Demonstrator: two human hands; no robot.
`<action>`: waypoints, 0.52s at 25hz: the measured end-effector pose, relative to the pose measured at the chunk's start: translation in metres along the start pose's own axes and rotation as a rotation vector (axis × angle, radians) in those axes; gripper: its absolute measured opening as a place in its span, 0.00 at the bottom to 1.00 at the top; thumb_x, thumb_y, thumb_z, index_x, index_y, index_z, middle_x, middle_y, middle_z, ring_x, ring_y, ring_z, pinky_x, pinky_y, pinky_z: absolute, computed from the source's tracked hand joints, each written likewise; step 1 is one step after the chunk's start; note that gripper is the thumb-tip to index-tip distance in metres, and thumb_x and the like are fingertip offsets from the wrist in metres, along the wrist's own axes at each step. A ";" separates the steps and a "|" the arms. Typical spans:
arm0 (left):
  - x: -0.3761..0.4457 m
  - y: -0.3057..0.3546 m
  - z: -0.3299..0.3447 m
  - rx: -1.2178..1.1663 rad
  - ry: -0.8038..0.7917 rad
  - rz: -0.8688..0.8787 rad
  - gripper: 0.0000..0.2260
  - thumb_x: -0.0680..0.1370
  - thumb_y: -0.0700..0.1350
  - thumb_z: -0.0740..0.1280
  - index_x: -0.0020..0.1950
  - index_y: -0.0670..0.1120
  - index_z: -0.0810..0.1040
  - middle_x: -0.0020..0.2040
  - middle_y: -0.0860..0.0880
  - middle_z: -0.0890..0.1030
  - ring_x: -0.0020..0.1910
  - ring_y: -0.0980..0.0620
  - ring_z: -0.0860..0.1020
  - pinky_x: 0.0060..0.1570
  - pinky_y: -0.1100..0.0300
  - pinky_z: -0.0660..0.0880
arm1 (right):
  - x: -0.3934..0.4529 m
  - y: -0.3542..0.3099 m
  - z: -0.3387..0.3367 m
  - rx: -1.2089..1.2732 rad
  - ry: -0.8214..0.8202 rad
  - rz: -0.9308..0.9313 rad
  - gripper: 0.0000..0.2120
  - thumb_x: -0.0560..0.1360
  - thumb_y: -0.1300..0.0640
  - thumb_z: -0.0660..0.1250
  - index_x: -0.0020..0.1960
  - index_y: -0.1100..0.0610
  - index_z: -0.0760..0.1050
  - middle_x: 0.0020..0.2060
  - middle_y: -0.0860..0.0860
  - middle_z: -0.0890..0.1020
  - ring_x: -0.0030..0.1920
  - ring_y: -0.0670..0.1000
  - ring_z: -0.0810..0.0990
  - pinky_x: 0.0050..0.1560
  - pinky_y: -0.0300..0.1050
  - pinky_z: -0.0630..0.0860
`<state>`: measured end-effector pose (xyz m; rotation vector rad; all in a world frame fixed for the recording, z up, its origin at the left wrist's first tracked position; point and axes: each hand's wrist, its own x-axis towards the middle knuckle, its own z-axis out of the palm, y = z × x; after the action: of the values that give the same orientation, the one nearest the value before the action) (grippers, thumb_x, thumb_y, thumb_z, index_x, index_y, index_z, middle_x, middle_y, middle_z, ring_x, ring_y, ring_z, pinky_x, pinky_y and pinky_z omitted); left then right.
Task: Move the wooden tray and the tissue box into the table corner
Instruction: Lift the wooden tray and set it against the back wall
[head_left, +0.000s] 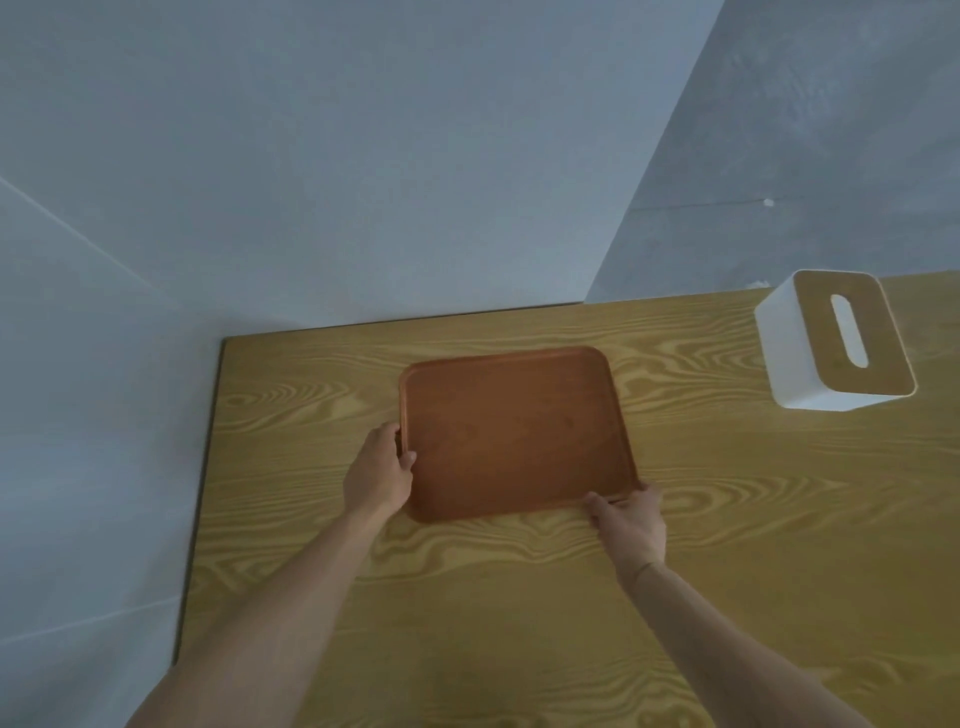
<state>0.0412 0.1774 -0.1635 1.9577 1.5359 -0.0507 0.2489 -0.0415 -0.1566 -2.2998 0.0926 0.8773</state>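
Gripping the wooden tray (514, 436) at two places: left hand (378, 470) clamped on the left rim, thumb over the lip and fingers apparently beneath; right hand (628, 519) pinching the near right corner. Tray lying flat on the wood-grain table (727, 571), roughly mid-width, short of the far left corner (228, 344) where the table meets the grey walls (363, 182); bare table visible between tray and both wall edges. Tray empty, rounded corners, low raised rim all round. Judged rigid and light, smooth underside likely to slide easily on the laminate; rim offering the only real purchase, so opposite edges preferred to prevent skewing. Present hold uneven, side against corner, liable to pivot the tray if pushed hard. Tissue box (831, 343) standing at the far right, well apart from the tray, near the back wall; white body, wooden lid with slot, no tissue showing. Judged light, stiff-sided, easily taken by one hand across its short sides. Lid possibly loose; lifting by the body advised. Box untouched, its move not yet begun.
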 end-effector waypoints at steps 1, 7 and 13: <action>-0.001 0.000 0.001 0.004 0.009 0.006 0.15 0.81 0.46 0.64 0.68 0.46 0.71 0.64 0.47 0.76 0.58 0.45 0.78 0.49 0.52 0.72 | 0.001 0.001 -0.001 -0.005 -0.002 -0.018 0.33 0.71 0.53 0.75 0.70 0.56 0.63 0.45 0.56 0.85 0.50 0.61 0.84 0.55 0.57 0.79; -0.009 -0.005 0.002 0.165 0.065 0.094 0.21 0.81 0.52 0.64 0.72 0.47 0.69 0.62 0.45 0.77 0.59 0.43 0.75 0.50 0.48 0.75 | 0.002 0.006 -0.009 -0.065 -0.026 -0.114 0.38 0.71 0.49 0.75 0.75 0.54 0.61 0.45 0.50 0.84 0.50 0.57 0.81 0.54 0.54 0.77; -0.037 -0.033 0.014 0.244 0.085 0.209 0.40 0.72 0.72 0.59 0.77 0.49 0.64 0.72 0.44 0.69 0.72 0.41 0.63 0.67 0.40 0.65 | 0.019 0.021 -0.036 -0.595 0.005 -0.431 0.49 0.66 0.32 0.73 0.80 0.46 0.54 0.76 0.53 0.59 0.73 0.61 0.57 0.70 0.64 0.60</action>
<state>0.0054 0.1418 -0.1745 2.3315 1.4233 -0.0702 0.2781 -0.0763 -0.1607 -2.7005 -0.7263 0.7324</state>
